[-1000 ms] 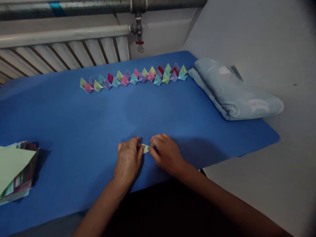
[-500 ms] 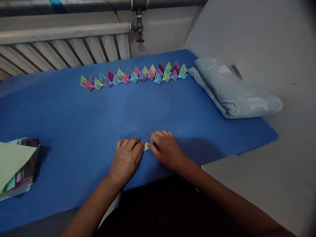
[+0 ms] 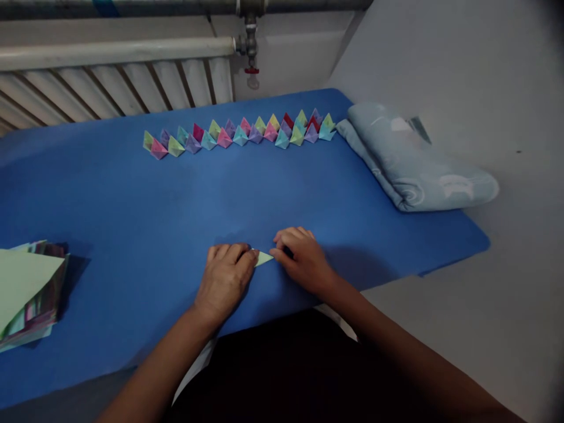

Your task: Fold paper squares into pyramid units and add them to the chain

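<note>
A small pale-green folded paper (image 3: 264, 257) lies on the blue table cover (image 3: 185, 205), its pointed end facing right. My left hand (image 3: 227, 276) is closed over the paper's left part, thumb pressed on it, so that part is hidden. Just off the pointed tip is my right hand (image 3: 304, 257), with bent fingers and a gap between thumb and forefinger; it holds nothing. Farther back, several folded paper boats (image 3: 224, 138) in pink, green, blue, purple, yellow and red stand in a double row.
On the left lies a stack of coloured paper sheets (image 3: 29, 288), a pale-green one on top. A folded grey-blue blanket (image 3: 423, 170) rests at the right against the wall. Behind the table are a white radiator (image 3: 114, 53) and a valve with a red handle (image 3: 251, 71).
My right thumb and fingers have come off the paper's tip and moved slightly right, showing more of the paper. The left hand stays on it. The view has shifted a little.
</note>
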`<state>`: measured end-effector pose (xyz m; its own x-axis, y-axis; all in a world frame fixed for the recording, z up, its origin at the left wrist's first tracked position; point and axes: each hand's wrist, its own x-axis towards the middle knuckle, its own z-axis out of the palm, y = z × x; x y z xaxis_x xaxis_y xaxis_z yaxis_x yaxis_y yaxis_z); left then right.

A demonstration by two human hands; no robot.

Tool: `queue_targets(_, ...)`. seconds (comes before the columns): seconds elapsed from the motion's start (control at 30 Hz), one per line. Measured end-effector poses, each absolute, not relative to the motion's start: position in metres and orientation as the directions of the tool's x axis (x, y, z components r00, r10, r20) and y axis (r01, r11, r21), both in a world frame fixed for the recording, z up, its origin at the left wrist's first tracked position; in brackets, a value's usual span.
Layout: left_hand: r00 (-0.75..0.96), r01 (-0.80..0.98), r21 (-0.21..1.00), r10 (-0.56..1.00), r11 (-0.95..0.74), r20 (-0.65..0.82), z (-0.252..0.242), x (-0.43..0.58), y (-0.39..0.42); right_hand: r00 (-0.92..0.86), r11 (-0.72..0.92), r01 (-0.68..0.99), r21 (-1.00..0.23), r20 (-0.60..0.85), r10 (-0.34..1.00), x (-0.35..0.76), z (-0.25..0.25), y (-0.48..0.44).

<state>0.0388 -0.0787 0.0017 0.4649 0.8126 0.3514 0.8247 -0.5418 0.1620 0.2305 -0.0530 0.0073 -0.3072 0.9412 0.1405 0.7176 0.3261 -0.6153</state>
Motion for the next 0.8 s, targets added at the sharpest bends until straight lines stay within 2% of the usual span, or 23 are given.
queue_targets(0.1,0.466,0.826,0.159,0.814,-0.541,0.347,0.001,0.038,-0.079,-0.293,0.332,0.581,-0.743,0.190,0.937,0.233,0.011,-0.058)
queue_targets(0.2,0.476,0.820,0.168,0.814,-0.548,0.331,0.002,0.038,-0.079,-0.350,0.324,0.511,-0.797,0.151,0.924,0.228,0.016,-0.066)
queue_targets(0.4,0.476,0.814,0.213,0.831,-0.540,0.289,0.000,0.034,-0.079,-0.520,0.363,0.592,-0.720,0.003,0.854,0.210,0.019,-0.061)
queue_targets(0.67,0.602,0.645,0.430,0.766,-0.632,0.225,0.002,0.009,-0.060,-0.498,0.283,0.583,-0.762,-0.059,0.865,0.207,0.027,-0.052)
queue_targets(0.8,0.619,0.619,0.474,0.760,-0.626,0.196,0.007,0.008,-0.058,-0.487,0.277,0.598,-0.752,-0.066,0.871,0.205,0.026,-0.052)
